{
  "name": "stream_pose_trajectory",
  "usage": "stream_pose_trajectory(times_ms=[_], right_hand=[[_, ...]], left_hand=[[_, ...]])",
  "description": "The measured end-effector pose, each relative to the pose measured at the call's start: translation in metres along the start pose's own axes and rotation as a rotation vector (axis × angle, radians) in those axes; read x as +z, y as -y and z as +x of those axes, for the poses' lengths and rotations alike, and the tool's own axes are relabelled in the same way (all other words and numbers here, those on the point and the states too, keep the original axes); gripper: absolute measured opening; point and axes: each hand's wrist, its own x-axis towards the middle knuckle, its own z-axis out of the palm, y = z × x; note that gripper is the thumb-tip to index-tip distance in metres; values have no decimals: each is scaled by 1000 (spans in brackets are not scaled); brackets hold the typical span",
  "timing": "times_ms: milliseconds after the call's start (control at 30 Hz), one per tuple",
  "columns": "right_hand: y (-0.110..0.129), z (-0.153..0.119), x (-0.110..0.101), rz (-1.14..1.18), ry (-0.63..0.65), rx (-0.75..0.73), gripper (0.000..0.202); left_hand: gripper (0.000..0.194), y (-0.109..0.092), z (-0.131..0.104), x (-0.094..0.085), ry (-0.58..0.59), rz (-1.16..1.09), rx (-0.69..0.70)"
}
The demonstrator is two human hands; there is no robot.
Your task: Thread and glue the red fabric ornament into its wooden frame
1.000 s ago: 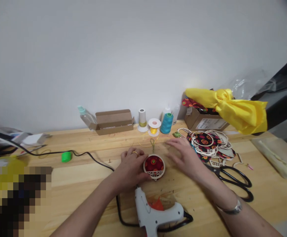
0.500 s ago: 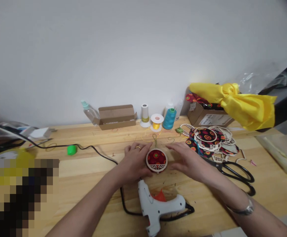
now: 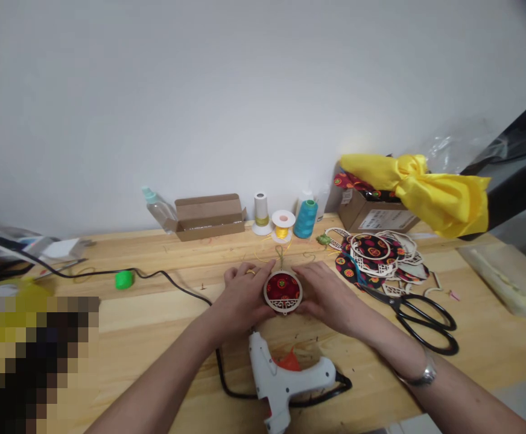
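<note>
A round ornament (image 3: pixel 283 287) of dark red flowered fabric in a pale wooden frame, with lattice along its lower part, stands between my hands. A thin cord loop (image 3: pixel 281 259) rises from its top. My left hand (image 3: pixel 243 295) grips its left edge, fingers behind and thumb low. On the opposite edge, my right hand (image 3: pixel 325 294) closes around it, fingertips partly hidden behind the frame. Just below lies a white hot glue gun (image 3: pixel 281 383), its nozzle pointing up toward my left hand.
Black-handled scissors (image 3: pixel 426 322) and a pile of ornament pieces (image 3: pixel 376 256) lie right. Behind stand thread spools (image 3: pixel 306 220), a small open box (image 3: pixel 211 226) and a spray bottle (image 3: pixel 158 208). The black cable (image 3: pixel 184 289) crosses the table past a green cap (image 3: pixel 124 279).
My right hand has moved left and closed onto the ornament's right edge; before, it was apart with fingers spread. My left hand keeps its grip. The view has shifted slightly.
</note>
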Motion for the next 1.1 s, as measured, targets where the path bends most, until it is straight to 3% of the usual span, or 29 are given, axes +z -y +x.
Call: stream_pose_trajectory(times_ms=[167, 267, 400, 567, 667, 733, 800, 867, 933, 1000, 1100], right_hand=[[-6, -1, -15, -160, -91, 19, 47], [-16, -6, -31, -515, -250, 224, 24], [-33, -13, -39, -838, -253, 406, 27], [-44, -18, -40, -827, -247, 439, 21], [-37, -16, -50, -616, -303, 444, 22], [-22, -14, -55, -398, -354, 407, 21], [-1, -10, -54, -263, -423, 315, 18], [22, -6, -45, -184, -404, 211, 16], [41, -4, -31, -160, -329, 134, 16], [53, -3, -17, -197, -262, 34, 17], [57, -3, -3, -264, -212, -122, 20]], left_hand=[[76, 1, 2, -1, -2, 14, -43], [74, 2, 1, -5, -59, 11, -77], [52, 5, 1, -7, -249, -5, -86], [32, 7, -2, -17, -416, -124, -70], [28, 0, -6, -29, -462, -338, -127], [26, -9, -10, -36, -393, -599, -289], [29, -20, -13, -39, -186, -960, -406], [29, -32, -14, -36, -12, -1292, -443], [30, -42, -15, -30, 75, -1509, -488], [28, -46, -14, -22, 87, -1633, -465], [20, -46, -13, -14, -34, -1716, -392]])
